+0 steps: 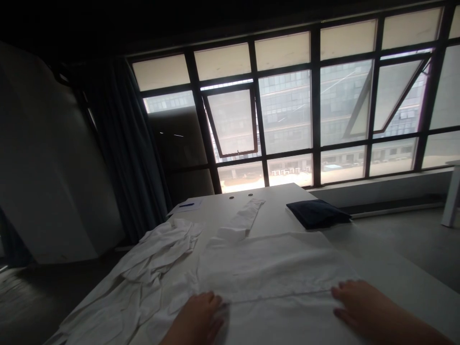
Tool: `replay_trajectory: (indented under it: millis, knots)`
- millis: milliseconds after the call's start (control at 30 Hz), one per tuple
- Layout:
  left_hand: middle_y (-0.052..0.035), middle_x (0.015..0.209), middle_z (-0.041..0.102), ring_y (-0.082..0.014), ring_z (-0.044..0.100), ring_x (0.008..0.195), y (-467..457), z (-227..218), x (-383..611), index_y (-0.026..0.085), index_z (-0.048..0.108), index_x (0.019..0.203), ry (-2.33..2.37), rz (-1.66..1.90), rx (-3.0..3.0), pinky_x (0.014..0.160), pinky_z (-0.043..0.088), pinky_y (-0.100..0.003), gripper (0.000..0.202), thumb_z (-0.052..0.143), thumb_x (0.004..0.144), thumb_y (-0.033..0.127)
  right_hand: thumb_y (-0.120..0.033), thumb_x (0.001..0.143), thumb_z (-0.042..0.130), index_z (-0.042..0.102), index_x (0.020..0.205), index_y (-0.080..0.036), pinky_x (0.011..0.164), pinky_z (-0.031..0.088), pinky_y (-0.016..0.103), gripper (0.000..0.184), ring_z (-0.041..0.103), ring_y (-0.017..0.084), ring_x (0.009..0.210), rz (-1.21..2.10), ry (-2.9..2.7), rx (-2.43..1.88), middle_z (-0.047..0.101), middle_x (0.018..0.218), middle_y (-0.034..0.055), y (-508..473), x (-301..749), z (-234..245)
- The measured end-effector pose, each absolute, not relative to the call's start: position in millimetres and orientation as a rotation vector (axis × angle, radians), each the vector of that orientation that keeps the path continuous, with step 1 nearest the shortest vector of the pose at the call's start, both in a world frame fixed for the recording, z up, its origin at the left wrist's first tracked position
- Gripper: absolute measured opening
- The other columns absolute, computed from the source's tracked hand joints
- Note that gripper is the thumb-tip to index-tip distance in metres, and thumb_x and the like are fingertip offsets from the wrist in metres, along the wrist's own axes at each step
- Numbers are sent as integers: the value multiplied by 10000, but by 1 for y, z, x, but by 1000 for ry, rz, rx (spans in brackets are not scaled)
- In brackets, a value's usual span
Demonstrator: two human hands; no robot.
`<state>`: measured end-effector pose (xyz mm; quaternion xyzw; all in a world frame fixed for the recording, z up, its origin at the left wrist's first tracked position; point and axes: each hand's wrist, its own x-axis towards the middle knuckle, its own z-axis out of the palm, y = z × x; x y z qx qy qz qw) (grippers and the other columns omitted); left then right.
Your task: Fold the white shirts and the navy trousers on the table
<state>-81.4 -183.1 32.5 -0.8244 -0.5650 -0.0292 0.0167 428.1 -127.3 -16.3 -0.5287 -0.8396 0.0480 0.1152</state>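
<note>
White garment (273,263) on table (283,206), lower centre of frame. Long axis roughly left-right; most of it above the hands. Left hand (201,314) and right hand (362,306) about equally near, fingers curled at it; can't tell if either grip pinches.

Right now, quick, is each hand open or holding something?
Left hand: curled at the spread white cloth garment; grip can't be told.
Right hand: at the same garment; grip unclear too.
</note>
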Motion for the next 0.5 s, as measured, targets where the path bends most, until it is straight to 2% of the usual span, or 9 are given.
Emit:
replay_trajectory:
  millis: [67, 100, 167, 200, 233, 333, 400, 500]
  knots:
    - [-62, 1295, 660, -268, 640, 1122, -160, 44, -27, 324, 588, 1333, -1693, -142, -2693, 1007, 484, -413, 426, 488, 935, 437, -523, 926, 406, 715, 1119, -313, 969, 479, 508, 420, 661, 312, 1046, 206, -2514, -1383, 723, 1138, 103, -116, 364, 15]
    - [-73, 1411, 590, -262, 579, 1239, -148, 45, -1, 293, 522, 1414, -1655, -172, -2751, 1075, 439, -397, 494, 489, 935, 411, -485, 952, 382, 653, 1266, -275, 1044, 439, 478, 465, 617, 296, 1168, 251, -2517, -1299, 676, 1278, 104, -109, 334, 24]
    - [-101, 1592, 373, -273, 367, 1445, -121, 41, 40, 197, 374, 1534, -1627, -107, -2833, 1198, 289, -406, 657, 505, 921, 392, -471, 987, 331, 533, 1427, -185, 1147, 335, 462, 562, 481, 287, 1358, 319, -2533, -1228, 531, 1478, 138, -89, 288, 26]
    - [-104, 1625, 294, -275, 282, 1489, -108, 36, 54, 169, 334, 1555, -1659, -52, -2843, 1224, 231, -418, 689, 499, 920, 382, -465, 998, 302, 489, 1464, -159, 1175, 281, 485, 588, 409, 294, 1417, 342, -2537, -1248, 469, 1527, 149, -77, 273, 21]
    - [-110, 1629, 274, -273, 255, 1500, -95, 31, 63, 149, 316, 1563, -1674, -31, -2841, 1230, 213, -428, 683, 466, 935, 372, -472, 1003, 282, 444, 1497, -153, 1192, 230, 508, 610, 345, 301, 1455, 356, -2535, -1290, 412, 1564, 151, -64, 265, 15]
    - [-64, 1644, 222, -245, 196, 1519, -65, 17, 58, 190, 285, 1577, -1725, -26, -2797, 1237, 177, -438, 620, 340, 993, 391, -613, 984, 266, 341, 1559, -220, 1214, 90, 537, 701, 182, 309, 1517, 370, -2531, -1430, 257, 1639, 109, -27, 275, -5]
    - [-40, 1652, 181, -242, 155, 1527, -51, 13, 35, 223, 260, 1584, -1794, -36, -2729, 1240, 147, -448, 621, 305, 1006, 445, -699, 954, 254, 308, 1570, -265, 1214, 55, 533, 756, 130, 308, 1527, 342, -2501, -1556, 209, 1656, 77, -6, 303, -14]
    - [-80, 1652, 163, -273, 144, 1526, -42, 13, -8, 189, 252, 1585, -1951, -39, -2576, 1231, 147, -482, 678, 277, 1004, 539, -694, 951, 249, 312, 1569, -233, 1210, 76, 536, 773, 150, 318, 1522, 233, -2386, -1807, 211, 1655, 90, 13, 356, -20]
